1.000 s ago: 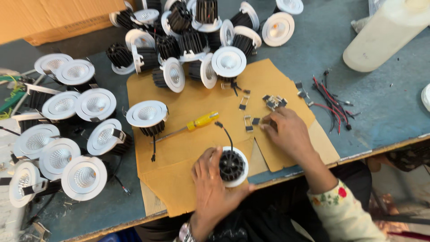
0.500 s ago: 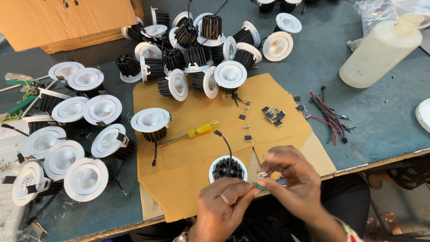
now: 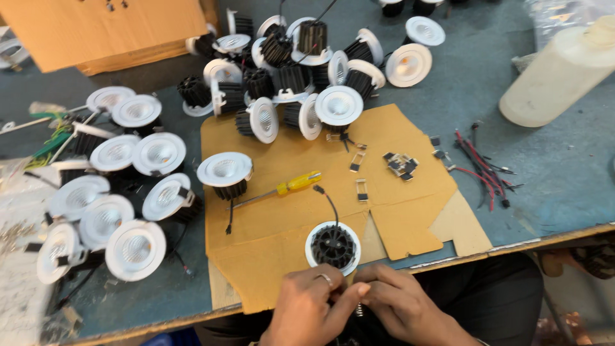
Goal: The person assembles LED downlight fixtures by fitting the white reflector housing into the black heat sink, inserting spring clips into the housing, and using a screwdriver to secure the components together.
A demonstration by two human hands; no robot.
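A round white downlight [image 3: 332, 247] lies face down on a brown cardboard sheet [image 3: 410, 218], with its black finned back up and a thin black lead running off it. My left hand [image 3: 307, 311] and my right hand [image 3: 403, 311] meet just below its near rim. Their fingertips pinch a small metal clip [image 3: 359, 309] between them, and my left hand wears a ring. A yellow-handled screwdriver [image 3: 291, 184] lies on the cardboard beyond the lamp. Farther right is a small heap of dark clips [image 3: 400, 164].
Several finished white downlights [image 3: 118, 192] crowd the left side, and another pile [image 3: 301, 70] sits at the back. Red and black wires [image 3: 480, 168] and a white plastic bottle [image 3: 557, 70] lie to the right. A cardboard box [image 3: 109, 29] stands at the back left. The table edge [image 3: 544, 238] runs close to me.
My right hand came back from the clip heap to the near edge. Both hands have closed together below the lamp, and the left hand has let go of its rim.
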